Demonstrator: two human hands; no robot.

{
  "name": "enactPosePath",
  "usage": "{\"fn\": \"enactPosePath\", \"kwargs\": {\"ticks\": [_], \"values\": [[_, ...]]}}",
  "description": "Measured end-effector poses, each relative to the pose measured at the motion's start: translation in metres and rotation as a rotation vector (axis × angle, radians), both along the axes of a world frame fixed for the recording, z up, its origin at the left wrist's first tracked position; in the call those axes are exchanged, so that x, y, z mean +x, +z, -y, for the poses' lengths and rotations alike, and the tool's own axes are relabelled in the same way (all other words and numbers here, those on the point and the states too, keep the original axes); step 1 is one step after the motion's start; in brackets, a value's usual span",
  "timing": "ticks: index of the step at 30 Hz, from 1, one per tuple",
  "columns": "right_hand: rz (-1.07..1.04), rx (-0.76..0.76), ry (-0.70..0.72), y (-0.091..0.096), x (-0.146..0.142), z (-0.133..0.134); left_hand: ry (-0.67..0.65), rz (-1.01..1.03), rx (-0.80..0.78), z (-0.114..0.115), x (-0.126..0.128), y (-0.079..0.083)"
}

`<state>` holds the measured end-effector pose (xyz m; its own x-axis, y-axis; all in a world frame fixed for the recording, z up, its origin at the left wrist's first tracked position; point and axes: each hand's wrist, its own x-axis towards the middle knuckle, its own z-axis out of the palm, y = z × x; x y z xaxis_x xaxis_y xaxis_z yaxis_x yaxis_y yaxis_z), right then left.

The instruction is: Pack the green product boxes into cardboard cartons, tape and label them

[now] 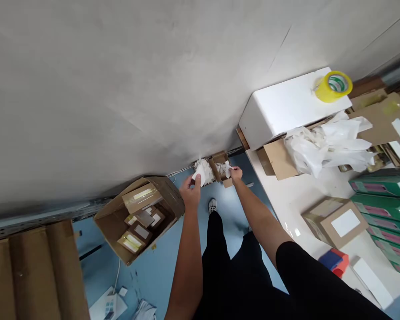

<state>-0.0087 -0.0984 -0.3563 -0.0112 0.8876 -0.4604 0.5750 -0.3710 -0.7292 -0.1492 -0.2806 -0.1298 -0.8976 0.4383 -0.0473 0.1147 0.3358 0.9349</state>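
- I'm in a packing or shipping room, judging by what surrounds me.
- A white tabletop (pixel 296 200) carries a tape roll (pixel 333 86), a labelled carton (pixel 335 221) and stacked green boxes (pixel 383 186).
- On the blue floor (pixel 153 266), an open cardboard box (pixel 140 218) holds small taped parcels.

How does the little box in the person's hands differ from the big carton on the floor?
The small box is held up by the right hand and stuffed with white paper; the big carton lies tipped on the blue floor, holding small taped packages. Both are open brown cardboard.
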Motion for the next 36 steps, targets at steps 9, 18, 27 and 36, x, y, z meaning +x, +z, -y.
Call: {"fn": "enactPosePath", "kwargs": {"ticks": [9,18,27,36], "values": [[-0.008,0.027,-0.042,0.025,0.012,0.004,-0.024,-0.046,-0.078,-0.002,0.005,-0.03],[-0.612,-0.018,0.065,0.238,0.036,0.067,-0.401,-0.552,0.095,-0.045,0.037,0.026],[-0.763,0.078,-0.29,0.373,0.129,0.046,-0.552,-0.75,0.301,-0.106,0.148,0.1],[-0.815,0.324,-0.626,0.402,0.289,0.05,-0.996,-0.689,0.423,-0.13,0.307,0.121]]}}
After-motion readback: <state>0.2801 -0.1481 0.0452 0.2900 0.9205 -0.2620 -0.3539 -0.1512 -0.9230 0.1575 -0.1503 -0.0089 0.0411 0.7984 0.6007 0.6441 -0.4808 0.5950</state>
